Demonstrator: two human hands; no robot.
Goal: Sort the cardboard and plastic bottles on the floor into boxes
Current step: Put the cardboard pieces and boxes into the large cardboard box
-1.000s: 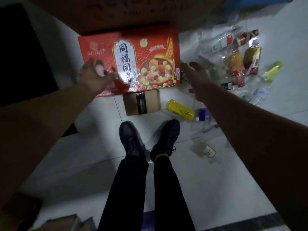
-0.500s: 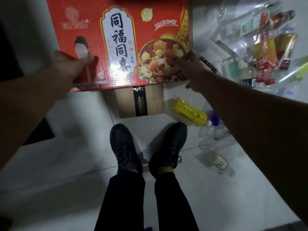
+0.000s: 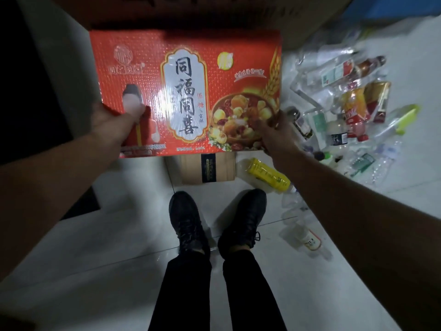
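Red carton (image 3: 191, 56) held up over the floor (image 3: 95, 235), printed face up. Left grip (image 3: 112, 125) closed on its near-left corner, right grip (image 3: 274, 132) closed on its near-right corner. Brown box (image 3: 222, 168) and yellow bottle (image 3: 268, 174) on floor below; bottle pile (image 3: 346, 111) to the right

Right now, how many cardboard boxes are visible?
3: red printed cardboard box in left hand and right hand; small brown box on floor beneath; large brown box behind. Others possibly hidden.

Carton (image 3: 186, 91): centre. Small box (image 3: 207, 172): on floor (image 3: 114, 247), just near of carton. Bottle (image 3: 268, 174): right of small box. Bottle pile (image 3: 346, 111): floor, right of carton.
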